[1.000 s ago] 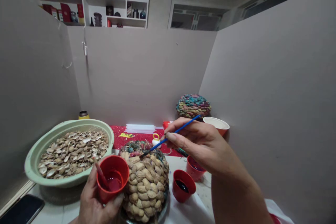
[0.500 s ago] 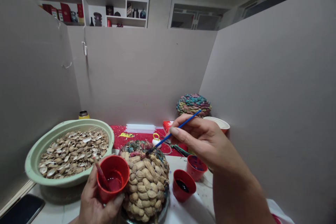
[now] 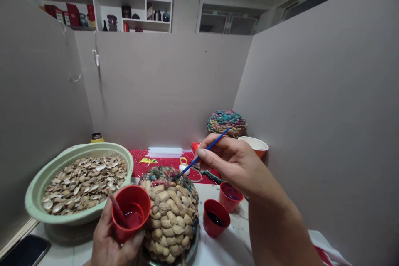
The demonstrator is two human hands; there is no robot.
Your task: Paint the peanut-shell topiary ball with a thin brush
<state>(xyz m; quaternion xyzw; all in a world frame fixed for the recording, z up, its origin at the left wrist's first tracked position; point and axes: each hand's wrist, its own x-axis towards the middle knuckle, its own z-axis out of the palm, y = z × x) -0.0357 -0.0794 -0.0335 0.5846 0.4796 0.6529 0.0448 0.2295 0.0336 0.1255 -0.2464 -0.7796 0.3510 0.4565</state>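
Pinched in my right hand (image 3: 232,160) is a thin blue paintbrush (image 3: 208,148), its dark tip touching the top of a rounded form covered in peanut shells (image 3: 171,220). The shells near its top carry red, teal and dark paint; those on the front are plain tan. My left hand (image 3: 114,235) grips a red cup (image 3: 132,212) with reddish liquid and a pink-stained stick (image 3: 116,208) leaning inside. The form sits in a metal bowl (image 3: 195,244), partly hidden. To its right stand another red cup (image 3: 216,218) of dark liquid and a third cup (image 3: 231,196) of purplish liquid.
A green basket (image 3: 31,199) of loose shells stands at the left, with a phone (image 3: 26,251) in front. Behind lie white sticks (image 3: 165,152) on a red mat (image 3: 137,170). A painted shell-covered form (image 3: 226,122) and a white-rimmed bowl (image 3: 255,144) are at the back right.
The view has shifted slightly, moving the whole scene a little left. The brush tip stays at the painted top of the form, and both hands keep their holds.
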